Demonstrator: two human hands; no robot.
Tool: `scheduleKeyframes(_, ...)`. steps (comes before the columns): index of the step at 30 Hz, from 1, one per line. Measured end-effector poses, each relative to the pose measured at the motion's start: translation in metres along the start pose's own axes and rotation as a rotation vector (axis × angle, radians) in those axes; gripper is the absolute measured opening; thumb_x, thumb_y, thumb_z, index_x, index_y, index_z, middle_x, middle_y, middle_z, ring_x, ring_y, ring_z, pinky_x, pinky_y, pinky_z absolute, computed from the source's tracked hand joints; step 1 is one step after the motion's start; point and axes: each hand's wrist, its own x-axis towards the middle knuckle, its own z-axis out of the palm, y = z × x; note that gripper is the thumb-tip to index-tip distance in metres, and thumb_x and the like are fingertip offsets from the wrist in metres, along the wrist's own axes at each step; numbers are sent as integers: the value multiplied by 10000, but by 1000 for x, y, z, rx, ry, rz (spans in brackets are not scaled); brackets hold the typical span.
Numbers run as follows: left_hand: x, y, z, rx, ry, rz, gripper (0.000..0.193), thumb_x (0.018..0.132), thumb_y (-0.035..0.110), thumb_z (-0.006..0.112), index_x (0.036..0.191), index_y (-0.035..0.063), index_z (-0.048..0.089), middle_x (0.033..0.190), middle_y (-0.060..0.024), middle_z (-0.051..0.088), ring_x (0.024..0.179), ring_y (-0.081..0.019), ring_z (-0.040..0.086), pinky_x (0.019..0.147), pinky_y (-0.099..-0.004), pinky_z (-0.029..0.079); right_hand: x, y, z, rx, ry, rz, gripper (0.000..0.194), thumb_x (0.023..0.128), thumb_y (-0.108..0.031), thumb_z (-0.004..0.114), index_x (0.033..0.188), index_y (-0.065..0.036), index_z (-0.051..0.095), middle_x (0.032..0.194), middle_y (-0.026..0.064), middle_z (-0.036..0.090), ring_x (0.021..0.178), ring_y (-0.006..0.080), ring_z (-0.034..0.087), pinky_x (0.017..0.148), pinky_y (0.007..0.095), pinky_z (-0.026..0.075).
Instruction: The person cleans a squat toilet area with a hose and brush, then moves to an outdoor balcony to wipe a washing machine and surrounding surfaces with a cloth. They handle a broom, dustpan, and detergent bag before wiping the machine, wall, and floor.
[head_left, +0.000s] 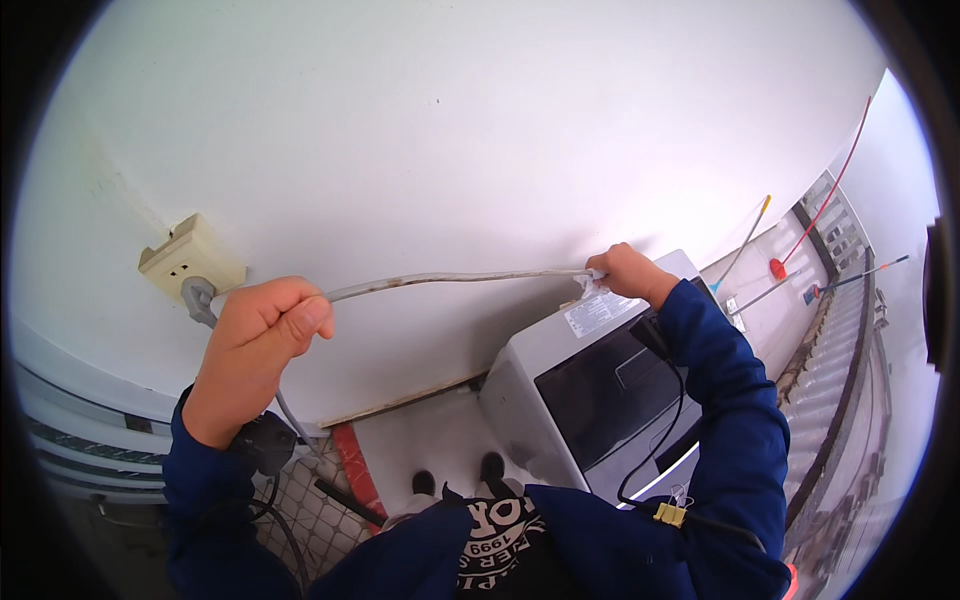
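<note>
A grey power cord (450, 277) with brown stains runs between my two hands, in front of the white wall. My left hand (262, 337) is closed around the cord near the wall socket (180, 259). A grey plug (199, 292) sits in that socket. At the cord's right end my right hand (626, 271) pinches it through a crumpled white wipe or tissue (591, 283). Below my right hand stands a top-loading washing machine (517, 382) with a dark lid (600, 397) and a printed label (600, 313).
Mops and brushes, one with a red head (778, 268), stand at the right near a balustrade (814, 352). A red threshold strip (356, 465) borders the patterned floor tiles (300, 510) at lower left. A thin black cable (679, 412) hangs by my right sleeve.
</note>
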Motion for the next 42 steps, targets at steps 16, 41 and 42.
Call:
scheduleKeyframes(16,-106,-87,-49,-214,-228,-237,331,927,293,478,791,8,575,565,6,423,546,-76,376,522,-229,340,46,-342,-99,851,-422,-601,226,815,-182,644,860,33,591,652,92,559,598,159,477,570,303,399)
scheduleKeyframes(41,-127,-68,-93,102,-5,-174,344,918,259,490,678,18,533,545,30,400,522,-51,326,486,-214,308,11,-180,7,236,157,-405,210,783,-204,644,864,-35,551,671,185,564,665,384,552,598,432,439)
scheduleKeyframes(42,-128,-70,-96,103,-40,-174,352,931,279,461,718,13,551,539,33,401,509,-49,341,476,-208,313,23,-208,-3,279,118,-475,213,789,-208,641,873,-35,548,669,186,560,660,384,549,591,428,436)
